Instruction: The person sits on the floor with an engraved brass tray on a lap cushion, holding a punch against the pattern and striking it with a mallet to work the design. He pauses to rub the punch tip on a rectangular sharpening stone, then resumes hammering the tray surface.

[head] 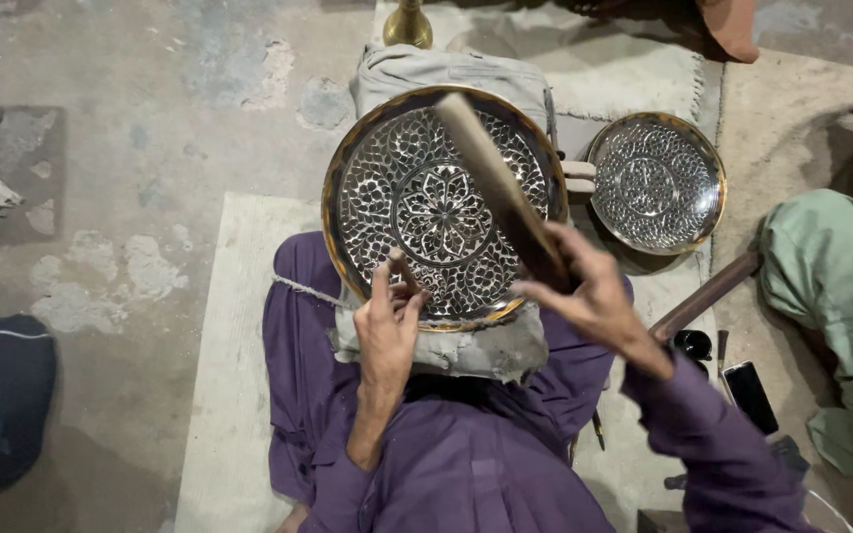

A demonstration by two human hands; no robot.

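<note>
Item: large engraved metal plate (443, 202), round, with a silver floral and lattice field and a brass-coloured rim. It is lying on a grey cloth pad (446, 350) over the lap of a person in purple clothing, directly under and ahead of both hands.

Left hand (387, 321): it is closing around a slim chisel-like punch (403, 271), fingers pinched narrowly on the shank. The tip is meeting the plate near its lower rim, just above the fingertips.

Right hand (594, 296): it is wrapping fully around the handle of a flat wooden mallet (501, 188). The head is reaching up and left from the grip, raised over the middle of the plate and slightly blurred.

Step in hand, as judged: chasing the pattern, punch set and mallet lifted for a blow. The next move is calling for a short, square tap onto the punch head, which is sitting well down and left of the mallet head, with the left fingers keeping the tip steady on its line.

Also present: a smaller engraved plate (657, 183) beyond the right hand; a dark phone (750, 395) lying below and right of it; a brass vessel base (408, 25) past the far rim; another person's green clothing (831, 286) at the right edge.
</note>
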